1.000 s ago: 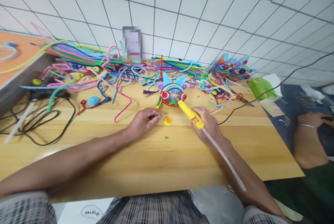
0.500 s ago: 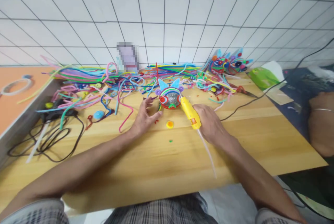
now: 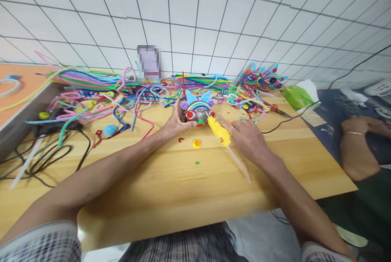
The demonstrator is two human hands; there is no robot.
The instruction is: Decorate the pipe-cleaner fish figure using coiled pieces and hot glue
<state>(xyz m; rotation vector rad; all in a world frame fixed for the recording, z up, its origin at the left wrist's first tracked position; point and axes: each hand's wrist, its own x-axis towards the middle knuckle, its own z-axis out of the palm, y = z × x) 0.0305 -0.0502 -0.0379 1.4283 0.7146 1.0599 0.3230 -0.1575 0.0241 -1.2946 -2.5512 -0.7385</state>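
Observation:
A round grey mask-like figure with light-blue pointed ears, red eyes and purple curls sits on the wooden table. My left hand grips its left side, thumb along the lower edge and fingers behind. In my right hand is a yellow glue gun, its nozzle at the front of the figure near the right eye. A clear glue stick trails from the gun's rear. Just in front of the figure lies a yellow and orange disc.
Pipe cleaners pile along the wall. Two finished-looking figures stand back right beside scissors. Black cables coil at left. A green packet and another person's arm are at right.
My left hand has moved from beside the figure onto its side. The glue gun has turned and its nozzle has shifted left and lower, over the grey front. The other person's arm has come further into view.

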